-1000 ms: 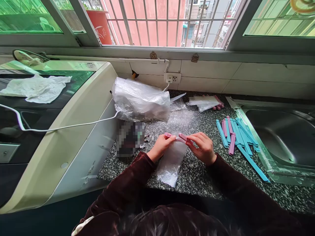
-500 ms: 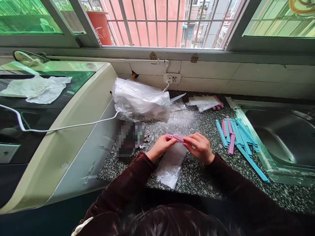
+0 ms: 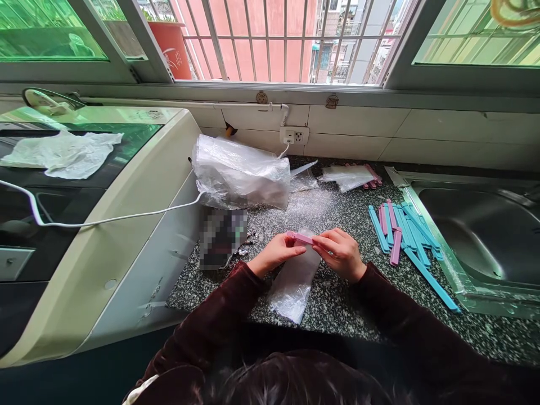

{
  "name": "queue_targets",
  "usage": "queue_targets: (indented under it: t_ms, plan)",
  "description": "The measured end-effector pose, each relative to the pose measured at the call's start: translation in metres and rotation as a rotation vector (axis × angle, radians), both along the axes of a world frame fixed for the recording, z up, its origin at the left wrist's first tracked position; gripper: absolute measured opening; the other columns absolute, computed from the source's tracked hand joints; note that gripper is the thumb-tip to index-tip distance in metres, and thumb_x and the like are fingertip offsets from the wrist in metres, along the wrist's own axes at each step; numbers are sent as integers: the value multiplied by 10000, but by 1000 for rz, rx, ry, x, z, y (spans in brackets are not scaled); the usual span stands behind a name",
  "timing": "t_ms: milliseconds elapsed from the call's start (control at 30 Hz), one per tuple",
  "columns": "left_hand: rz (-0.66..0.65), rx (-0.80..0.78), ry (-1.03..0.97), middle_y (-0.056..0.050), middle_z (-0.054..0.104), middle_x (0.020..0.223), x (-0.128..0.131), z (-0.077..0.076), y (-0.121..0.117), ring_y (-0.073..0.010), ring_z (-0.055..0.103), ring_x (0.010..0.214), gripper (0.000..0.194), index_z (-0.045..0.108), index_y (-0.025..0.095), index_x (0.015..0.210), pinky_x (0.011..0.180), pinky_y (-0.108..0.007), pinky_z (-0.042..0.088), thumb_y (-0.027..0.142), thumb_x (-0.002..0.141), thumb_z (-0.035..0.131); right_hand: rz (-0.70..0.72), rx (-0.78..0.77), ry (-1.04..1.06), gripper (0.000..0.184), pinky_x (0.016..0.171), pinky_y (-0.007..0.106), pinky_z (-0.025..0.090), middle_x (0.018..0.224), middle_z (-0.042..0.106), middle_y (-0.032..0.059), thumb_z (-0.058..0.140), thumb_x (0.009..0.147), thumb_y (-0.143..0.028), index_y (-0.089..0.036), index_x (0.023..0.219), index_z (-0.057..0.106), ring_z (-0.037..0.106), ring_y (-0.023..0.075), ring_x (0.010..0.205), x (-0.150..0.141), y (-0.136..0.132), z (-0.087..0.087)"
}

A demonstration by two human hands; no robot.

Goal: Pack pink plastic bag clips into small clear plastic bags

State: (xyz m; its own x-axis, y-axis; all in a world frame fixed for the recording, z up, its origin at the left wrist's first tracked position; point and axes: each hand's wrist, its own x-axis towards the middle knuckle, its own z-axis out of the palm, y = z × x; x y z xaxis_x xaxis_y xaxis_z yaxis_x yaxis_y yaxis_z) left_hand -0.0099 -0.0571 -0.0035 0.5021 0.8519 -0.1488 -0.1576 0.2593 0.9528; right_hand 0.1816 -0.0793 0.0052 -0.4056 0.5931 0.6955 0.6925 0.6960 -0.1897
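A pink bag sealing clip (image 3: pixel 302 238) lies across the upper part of a clear plastic bag (image 3: pixel 292 287), which rests on the speckled counter. My left hand (image 3: pixel 274 253) grips the clip's left end, its thumb along the near side. On the clip's right end, my right hand (image 3: pixel 340 253) is closed with the fingers pinched. Whether the clip is fully snapped together cannot be made out. To the right of my hands lies a loose pile of blue clips (image 3: pixel 415 230) and several pink clips (image 3: pixel 395 246).
A large clear plastic bag (image 3: pixel 242 171) lies at the back, near the wall socket (image 3: pixel 294 135). Flat bags (image 3: pixel 348 177) with pink clips sit further right. A steel sink (image 3: pixel 476 230) bounds the right side, a washing machine (image 3: pixel 139 225) the left, with a white cable (image 3: pixel 126 218) across it.
My left thumb and fingers have shifted slightly along the pink clip, which now shows as one straighter bar. The bag and the clip pile stay where they were.
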Motion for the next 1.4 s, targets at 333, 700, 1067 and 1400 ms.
queue_targets:
  t_ms: [333,700,1067,1400]
  plan:
    - [100,75,72,-27,640,688,5,10,-3,-139,534,669,287,691,142,719,664,-252,398,380,571,754,-20,-15,-31,125,606,278,424,725,648,34,574,816,-225,-207,893,670,518,142,653,0,1,-1]
    - [226,98,130,35,467,543,4,7,-2,-85,381,536,403,554,142,597,524,-225,288,532,623,649,-70,-214,211,360,689,341,498,925,643,97,625,770,-373,-171,1067,596,587,200,804,2,0,0]
    - [215,187,156,16,499,580,0,10,1,-104,422,581,373,575,142,595,570,-235,330,505,611,659,69,-940,427,304,562,254,416,617,584,3,574,754,-446,-154,675,607,510,125,587,-1,0,9]
    - [273,235,159,23,513,592,-1,7,2,-99,440,597,343,577,135,615,598,-230,352,467,639,662,-6,-964,456,325,537,246,367,580,522,-9,580,722,-473,-169,614,557,447,114,559,-3,-1,7]
